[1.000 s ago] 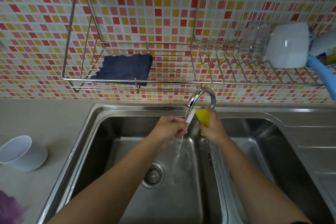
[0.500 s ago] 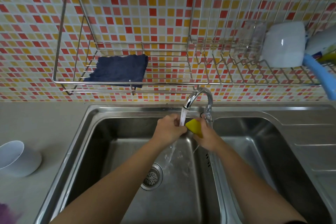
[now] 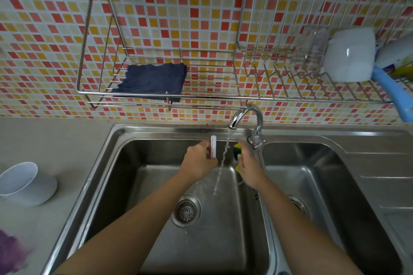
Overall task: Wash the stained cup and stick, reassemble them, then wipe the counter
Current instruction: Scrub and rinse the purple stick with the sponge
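My left hand (image 3: pixel 199 161) grips a white stick (image 3: pixel 213 146) upright over the left sink basin (image 3: pixel 156 241), just left of the running water stream. My right hand (image 3: pixel 250 167) holds a yellow and green sponge (image 3: pixel 237 150) to the right of the stream, apart from the stick. Water runs from the chrome tap (image 3: pixel 245 116) between the two hands. A white cup (image 3: pixel 24 183) lies on its side on the grey counter (image 3: pixel 55 140) at the far left.
A dark blue cloth (image 3: pixel 152 80) lies on the wire rack (image 3: pixel 201 96) above the sink. A white bowl (image 3: pixel 350 56), a clear glass (image 3: pixel 312 47) and a blue-handled item (image 3: pixel 393 94) rest on the rack's right part. Something purple (image 3: pixel 11 252) sits bottom left. The right basin (image 3: pixel 346 207) adjoins.
The hands have parted: the stick moved left out of the stream and stands upright, and the sponge pulled right, off the stick. Water keeps running.
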Motion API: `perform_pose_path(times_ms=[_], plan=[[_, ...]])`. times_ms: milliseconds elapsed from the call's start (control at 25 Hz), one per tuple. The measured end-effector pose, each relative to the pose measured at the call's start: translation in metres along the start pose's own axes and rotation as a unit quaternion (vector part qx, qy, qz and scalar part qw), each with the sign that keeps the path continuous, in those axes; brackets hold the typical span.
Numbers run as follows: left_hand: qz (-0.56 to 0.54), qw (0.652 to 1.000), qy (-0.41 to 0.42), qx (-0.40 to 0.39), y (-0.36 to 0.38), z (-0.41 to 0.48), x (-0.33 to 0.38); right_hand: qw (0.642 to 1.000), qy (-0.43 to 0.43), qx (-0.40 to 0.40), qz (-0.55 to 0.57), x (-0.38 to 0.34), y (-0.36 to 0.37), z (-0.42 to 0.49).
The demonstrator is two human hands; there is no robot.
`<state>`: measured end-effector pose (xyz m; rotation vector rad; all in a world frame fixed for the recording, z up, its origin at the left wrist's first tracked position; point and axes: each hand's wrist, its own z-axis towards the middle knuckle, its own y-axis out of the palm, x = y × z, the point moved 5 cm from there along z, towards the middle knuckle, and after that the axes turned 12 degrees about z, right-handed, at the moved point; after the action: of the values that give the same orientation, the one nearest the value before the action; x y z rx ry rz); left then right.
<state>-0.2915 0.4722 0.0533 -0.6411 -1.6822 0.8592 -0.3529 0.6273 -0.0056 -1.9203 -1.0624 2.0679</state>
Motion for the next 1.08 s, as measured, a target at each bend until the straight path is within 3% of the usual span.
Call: perform_pose_path(times_ms=[240,560,720,920,1080], plan=[[0.019,1.0,-0.009,0.018,-0.013,-0.023,-0.016,0.996,0.059,0.0,-0.061,-0.032,0.021,-0.027],[0.006,0.992,0.046,0.115,-0.042,-0.056,-0.012,0.993,0.015,0.095,-0.072,-0.085,0.012,-0.045],[0.003,0.99,0.035,0.137,-0.054,-0.06,-0.017,0.992,0.013,0.129,0.01,-0.113,0.0,-0.06],[-0.014,0.995,0.02,0.093,-0.059,-0.062,-0.03,0.973,-0.035,0.053,0.22,-0.17,-0.02,-0.08],[-0.033,0.994,0.035,0.093,-0.074,-0.065,-0.033,0.967,-0.131,0.028,0.216,-0.223,-0.048,-0.063]])
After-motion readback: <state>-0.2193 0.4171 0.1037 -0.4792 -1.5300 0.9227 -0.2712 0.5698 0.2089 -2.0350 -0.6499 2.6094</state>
